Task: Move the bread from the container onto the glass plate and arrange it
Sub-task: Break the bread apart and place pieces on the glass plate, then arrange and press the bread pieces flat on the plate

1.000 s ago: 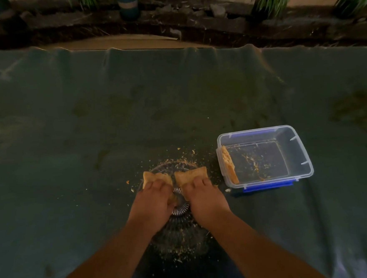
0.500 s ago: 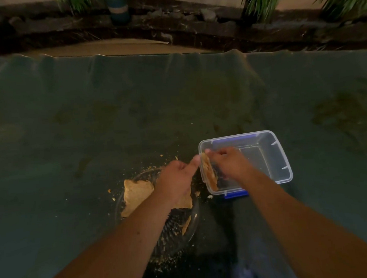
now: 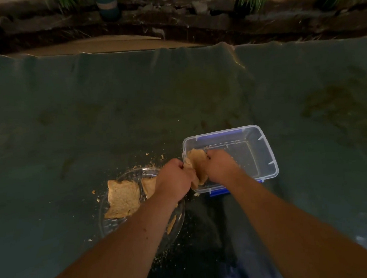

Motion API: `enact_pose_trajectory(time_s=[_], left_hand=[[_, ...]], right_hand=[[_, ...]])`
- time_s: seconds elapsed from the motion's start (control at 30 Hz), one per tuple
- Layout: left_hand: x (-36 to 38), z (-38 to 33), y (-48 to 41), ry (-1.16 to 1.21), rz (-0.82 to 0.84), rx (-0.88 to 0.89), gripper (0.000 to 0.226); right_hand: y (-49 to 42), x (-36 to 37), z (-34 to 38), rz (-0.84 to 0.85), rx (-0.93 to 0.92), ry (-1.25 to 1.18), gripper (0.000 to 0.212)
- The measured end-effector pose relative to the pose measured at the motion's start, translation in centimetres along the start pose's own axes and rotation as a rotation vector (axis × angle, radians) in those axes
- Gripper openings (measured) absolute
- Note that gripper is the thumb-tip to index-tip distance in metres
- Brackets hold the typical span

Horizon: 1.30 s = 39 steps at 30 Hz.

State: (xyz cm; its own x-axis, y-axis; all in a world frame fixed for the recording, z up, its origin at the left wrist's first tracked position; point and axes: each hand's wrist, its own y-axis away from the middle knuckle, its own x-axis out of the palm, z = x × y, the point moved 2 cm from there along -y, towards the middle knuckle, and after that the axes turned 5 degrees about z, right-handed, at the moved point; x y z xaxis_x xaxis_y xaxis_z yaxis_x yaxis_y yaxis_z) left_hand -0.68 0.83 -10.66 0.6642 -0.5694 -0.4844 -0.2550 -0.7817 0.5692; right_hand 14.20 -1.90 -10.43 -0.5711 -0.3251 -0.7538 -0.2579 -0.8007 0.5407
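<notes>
Both hands have left the glass plate [image 3: 110, 226] — left hand [image 3: 174, 178] and right hand [image 3: 219, 165] now pinch the last bread slice [image 3: 196, 159] at the container [image 3: 266, 154] wall. Fingers closed on it — only placing remains.

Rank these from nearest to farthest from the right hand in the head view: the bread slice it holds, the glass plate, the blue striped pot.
1. Bread slice: in the right hand grip, at the container's left wall.
2. Glass plate: to the left, beyond the left hand.
3. Blue striped pot: far off, past the cloth's back edge.
</notes>
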Motion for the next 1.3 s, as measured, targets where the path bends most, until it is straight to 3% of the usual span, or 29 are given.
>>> enact_pose_trajectory(time_s=[0.07,0.17,0.23,0.33,0.43,0.6,0.67,0.73,0.87,1.0,1.1,1.2,1.3], left_hand=[[-0.6,-0.6,0.3,0.039,-0.057,0.017,0.012],[-2.8,-0.7,1.1,0.184,-0.098,0.049,0.013],[-5.1,0.3,1.8,0.271,-0.097,0.037,0.018],[-9.0,3.7,2.7,0.368,-0.127,-0.022,0.032],[-11.9,8.1,3.9,0.369,-0.132,-0.089,0.029],[-13.7,14.0,4.8,0.303,-0.060,-0.190,0.029],[-13.8,15.7,4.6,0.153,-0.048,-0.182,0.032],[-13.7,16.6,4.8,-0.213,-0.057,-0.131,0.045],[-13.0,16.4,5.6,-0.775,-0.249,0.168,0.068],[-12.3,15.6,4.8,-0.964,-0.188,0.282,0.078],[-12.0,15.5,4.3,-1.079,-0.101,0.276,0.067],[-11.7,15.3,4.1,-1.072,-0.055,0.286,0.055],[-11.9,15.5,4.1,-0.823,-0.009,0.322,0.030]], right_hand=[[1.0,-0.7,0.6,-0.094,-0.035,0.072,0.021],[3.0,-2.1,1.3,-0.232,-0.016,-0.241,0.028],[4.7,-2.6,2.4,-0.241,-0.042,-0.322,0.025],[6.5,-2.1,3.8,-0.171,-0.012,-0.452,0.013],[6.9,0.2,5.3,-0.016,0.031,-0.532,0.003],[5.9,6.0,7.2,0.238,0.137,-0.588,0.015],[5.6,8.2,7.0,0.248,0.149,-0.468,0.026],[6.0,9.6,6.7,0.169,0.098,-0.144,0.031],[7.1,11.1,6.8,-0.076,-0.087,0.311,0.048],[6.9,11.7,8.5,-0.032,-0.267,0.412,0.067],[6.3,12.1,9.4,0.001,-0.258,0.524,0.069],[5.7,11.7,10.1,-0.029,-0.282,0.550,0.059],[5.1,11.0,10.3,0.070,-0.320,0.369,0.038]])
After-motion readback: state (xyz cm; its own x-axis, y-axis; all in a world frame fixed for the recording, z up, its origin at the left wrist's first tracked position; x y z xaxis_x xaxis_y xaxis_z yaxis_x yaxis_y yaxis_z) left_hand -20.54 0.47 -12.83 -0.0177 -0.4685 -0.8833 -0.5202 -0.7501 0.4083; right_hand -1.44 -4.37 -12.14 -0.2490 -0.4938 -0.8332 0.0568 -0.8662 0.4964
